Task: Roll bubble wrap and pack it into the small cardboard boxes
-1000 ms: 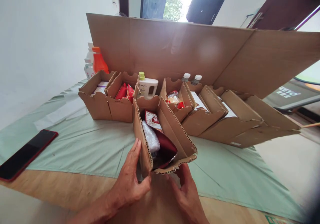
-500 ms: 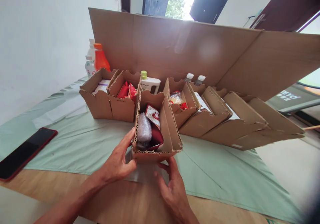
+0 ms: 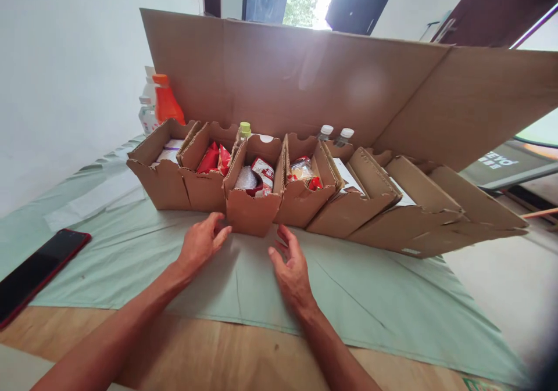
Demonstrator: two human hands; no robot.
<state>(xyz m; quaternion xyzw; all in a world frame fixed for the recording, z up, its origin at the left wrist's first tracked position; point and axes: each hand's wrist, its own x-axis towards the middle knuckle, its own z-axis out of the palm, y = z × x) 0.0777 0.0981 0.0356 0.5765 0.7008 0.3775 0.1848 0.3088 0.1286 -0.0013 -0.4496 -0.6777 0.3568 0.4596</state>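
Cardboard box point(image 3: 253, 211), small and open-topped, stands upright at the centre of the frame, third from the left in a row of like boxes, its side walls touching the neighbours on both sides. Inside it sit a bubble-wrapped bundle point(image 3: 244, 178) on the left and a red-and-white packet point(image 3: 264, 173) on the right. Just below it, the left hand point(image 3: 200, 246) lies low over the cloth with fingers loosely spread and holding nothing, its fingertips right at the box's lower left corner; whether they touch the cardboard cannot be told. The right hand point(image 3: 292, 269) is likewise open and empty, fingers fanned, just below the box's lower right corner and apart from it. The box to the left point(image 3: 204, 187) holds red packets point(image 3: 213, 158), and the box to the right point(image 3: 300, 202) holds a clear snack bag point(image 3: 301, 169). A leftmost box point(image 3: 159, 179) ends the row on that side, while tilted, leaning boxes point(image 3: 414, 216) trail off to the right. Behind the row a white bottle with a green cap point(image 3: 245, 128) and two white-capped bottles point(image 3: 325, 131) peek up, backed by a big cardboard sheet point(image 3: 305, 77) standing on edge. An orange bottle point(image 3: 167, 103) stands at the upper left. Everything rests on a pale green cloth point(image 3: 383, 298); a red-edged phone point(image 3: 35, 272) lies at the lower left.
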